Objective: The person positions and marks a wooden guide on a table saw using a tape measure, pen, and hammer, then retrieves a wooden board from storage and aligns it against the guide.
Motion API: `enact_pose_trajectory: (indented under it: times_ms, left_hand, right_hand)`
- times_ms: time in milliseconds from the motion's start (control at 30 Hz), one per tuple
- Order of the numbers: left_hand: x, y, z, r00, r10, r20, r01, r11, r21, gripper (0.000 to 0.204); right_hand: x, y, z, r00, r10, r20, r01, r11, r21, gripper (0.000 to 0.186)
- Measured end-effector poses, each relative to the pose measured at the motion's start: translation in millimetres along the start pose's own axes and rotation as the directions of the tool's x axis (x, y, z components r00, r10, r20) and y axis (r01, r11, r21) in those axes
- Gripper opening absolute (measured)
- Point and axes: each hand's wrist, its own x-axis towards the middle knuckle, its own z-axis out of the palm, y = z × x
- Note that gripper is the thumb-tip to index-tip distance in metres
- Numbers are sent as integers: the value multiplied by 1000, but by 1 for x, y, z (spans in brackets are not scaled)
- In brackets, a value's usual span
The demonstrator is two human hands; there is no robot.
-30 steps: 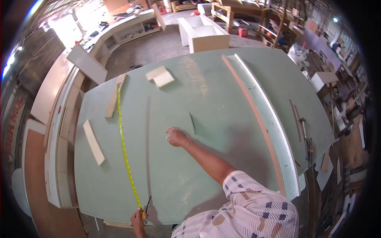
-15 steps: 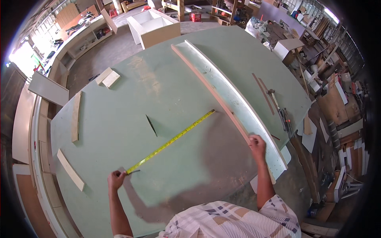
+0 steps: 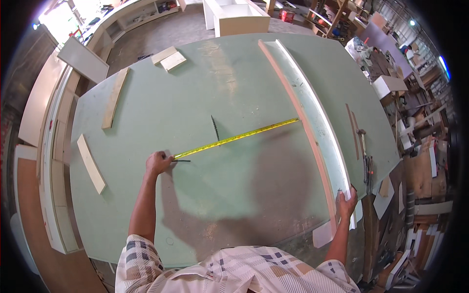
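My left hand [image 3: 159, 162] is closed on the near end of a yellow tape measure [image 3: 234, 138]. The blade stretches right across the green tabletop [image 3: 210, 185], its far end at the brown edge strip of a long panel. A thin dark stick [image 3: 181, 161] juts out beside that hand; whether it is held, I cannot tell. My right hand [image 3: 347, 202] grips the white edge [image 3: 337, 151] at the near end of the long panel [image 3: 312, 115]. A dark, ridged, bit-like piece [image 3: 215, 127] lies at the tape's far side.
Wood offcuts [image 3: 92, 163] lie at the table's left, with two short blocks [image 3: 173, 61] farther back. A hammer [image 3: 362, 141], pliers-like tools [image 3: 369, 168] and thin brown strips [image 3: 352, 132] lie right of the panel. A white cabinet carcass [image 3: 242, 24] stands beyond the table.
The tape's far end, formerly short of the panel, now meets its brown edge. My right hand has shifted from the brown edge to the white one. The whole view has turned.
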Motion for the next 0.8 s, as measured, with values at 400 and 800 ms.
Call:
enact_pose_trajectory:
  times_ms: [400, 800]
  left_hand:
    - [8, 20, -11, 1000, -13, 12, 13, 1000, 8, 49]
    - [12, 24, -13, 998, -16, 60, 16, 1000, -5, 49]
  right_hand:
    - [41, 36, 12, 958, 38, 283, -61, 996, 72, 90]
    - [67, 53, 19, 959, 48, 278, -93, 985, 148, 20]
